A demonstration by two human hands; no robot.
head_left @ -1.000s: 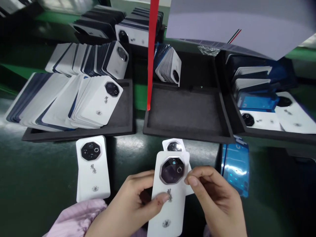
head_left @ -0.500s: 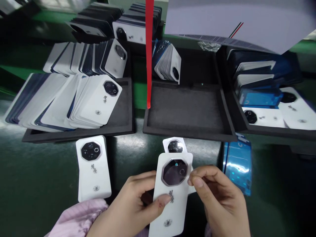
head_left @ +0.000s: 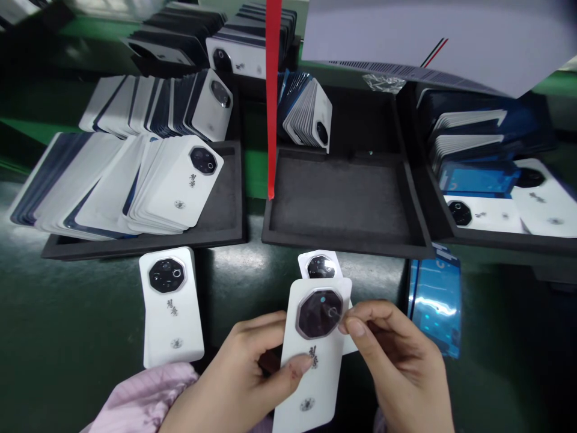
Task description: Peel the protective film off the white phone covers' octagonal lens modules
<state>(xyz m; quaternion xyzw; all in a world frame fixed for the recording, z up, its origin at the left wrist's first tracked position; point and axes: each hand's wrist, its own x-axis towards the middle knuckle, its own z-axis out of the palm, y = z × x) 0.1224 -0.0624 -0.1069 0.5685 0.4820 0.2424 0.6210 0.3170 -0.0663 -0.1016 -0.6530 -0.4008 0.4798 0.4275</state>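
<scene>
Two bare hands meet low in the centre of the head view over one white phone back cover [head_left: 313, 361]. The left hand [head_left: 246, 379] grasps it, thumb pressed on its face and fingers curled behind; the right hand [head_left: 396, 367] pinches at the right edge of its dark octagonal camera window [head_left: 319, 314], seemingly on a thin film or tab too small to make out. Judging by this, the step is cleaning or peeling at the lens; the next move calls for a fine, steady pull without smudging the glass. Another cover [head_left: 319, 266] lies just behind, one more [head_left: 170, 307] sits at lower left, black trays [head_left: 342, 243] hold stacks above. Small dark script and a round emblem mark each cover, neither is legible
</scene>
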